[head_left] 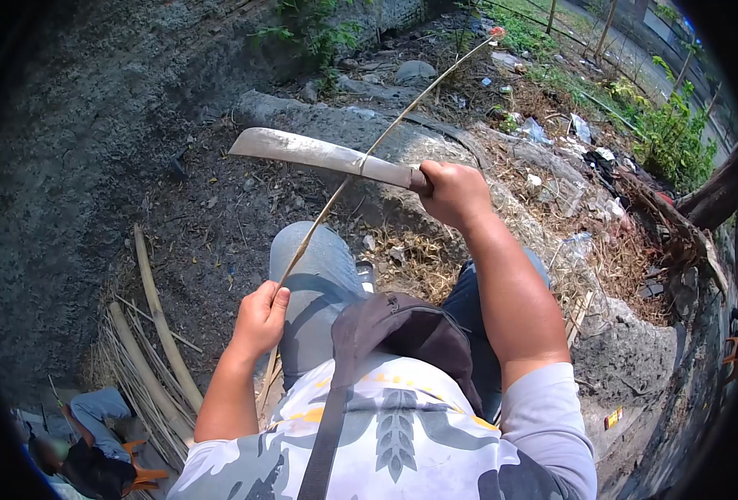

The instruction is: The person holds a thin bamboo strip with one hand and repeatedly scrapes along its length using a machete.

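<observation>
Right fingers (pixel 446 185): clenched on broad steel machete (pixel 311 152) | left fingers (pixel 257 302): gripping long thin tan stick (pixel 409 108) | blade crosses stick; best shallow, angled clear of denim knee (pixel 334 250)

Big knife (pixel 302 153) is held in R hand (pixel 456 196), across thin stick (pixel 323 215) held in L hand (pixel 261 317). More sticks (pixel 157 308) & trash (pixel 581 127) are seen on ground (pixel 206 217).

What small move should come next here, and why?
Probably a short slide of the blade along the stick, away from the left hand: the right hand holds it crosswise there, while the left grips the stick nearer the body.
</observation>
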`<state>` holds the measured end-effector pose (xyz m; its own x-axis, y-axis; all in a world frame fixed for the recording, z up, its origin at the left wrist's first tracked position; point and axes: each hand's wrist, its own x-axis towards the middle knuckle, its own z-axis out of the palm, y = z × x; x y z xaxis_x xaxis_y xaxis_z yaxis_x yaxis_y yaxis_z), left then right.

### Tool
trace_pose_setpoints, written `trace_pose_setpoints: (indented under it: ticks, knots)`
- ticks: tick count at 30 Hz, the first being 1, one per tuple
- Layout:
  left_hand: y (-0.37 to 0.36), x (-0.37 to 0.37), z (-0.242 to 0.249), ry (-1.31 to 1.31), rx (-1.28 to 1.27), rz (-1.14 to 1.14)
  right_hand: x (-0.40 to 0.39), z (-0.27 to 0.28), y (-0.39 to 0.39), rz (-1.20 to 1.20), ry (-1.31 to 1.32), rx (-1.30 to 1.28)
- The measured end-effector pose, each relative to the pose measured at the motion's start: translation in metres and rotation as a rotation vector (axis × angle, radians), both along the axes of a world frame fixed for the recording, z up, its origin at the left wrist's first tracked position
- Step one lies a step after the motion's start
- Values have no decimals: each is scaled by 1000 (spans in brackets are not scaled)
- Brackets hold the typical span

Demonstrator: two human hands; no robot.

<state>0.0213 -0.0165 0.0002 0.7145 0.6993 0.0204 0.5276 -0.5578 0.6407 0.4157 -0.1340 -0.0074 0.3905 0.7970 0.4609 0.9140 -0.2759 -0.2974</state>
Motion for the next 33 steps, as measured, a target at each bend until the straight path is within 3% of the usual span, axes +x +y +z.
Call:
trace_pose_setpoints:
  ticks: [7,14,17,24,27,29,31,33]
  knots:
    - [-3,5,-1,-38,-40,20,3,-15,14,12,-109,208]
    - [0,1,-5,-45,-27,-22,6,-21,11,93,174,8]
    - [1,-1,-4,-26,-58,5,2,-14,12,101,108,-22]
    - [2,11,-15,-64,43,-27,-49,-3,16,397,-230,-188]
    - [5,-2,-11,24,21,-42,-31,-12,15,330,-209,-105]
    - [4,-13,3,105,-39,-45,2,-17,11,113,-55,-53]
    - [0,-15,17,92,-31,-67,17,-13,4,-34,227,-232]
    - [-2,-13,21,115,-14,-77,18,-10,1,3,174,-246]
